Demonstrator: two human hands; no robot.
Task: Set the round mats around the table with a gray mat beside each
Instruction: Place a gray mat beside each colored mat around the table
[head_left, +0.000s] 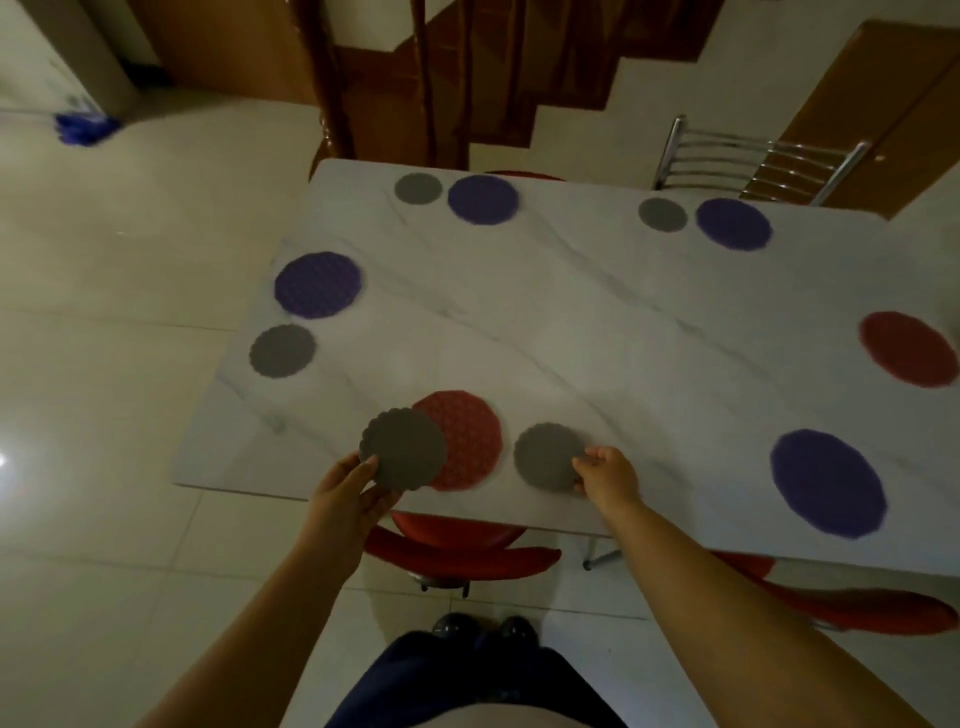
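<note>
On the white marble table (571, 322) lie purple round mats (318, 285) at the left, back and near right, and red ones (467, 441) at the near edge and far right. Small gray mats (283, 351) lie beside the left and both back purple mats. My left hand (348, 493) holds a gray scalloped mat (404, 448) above the near red mat's left side. My right hand (605, 470) pinches the edge of another gray mat (545, 456) lying flat just right of that red mat.
Red-seated chairs (457, 551) are tucked under the near edge, one below my hands and one (857, 608) further right. A chrome-backed chair (753, 161) stands at the far side. A wooden staircase (467, 78) rises behind the table. Pale floor tiles lie to the left.
</note>
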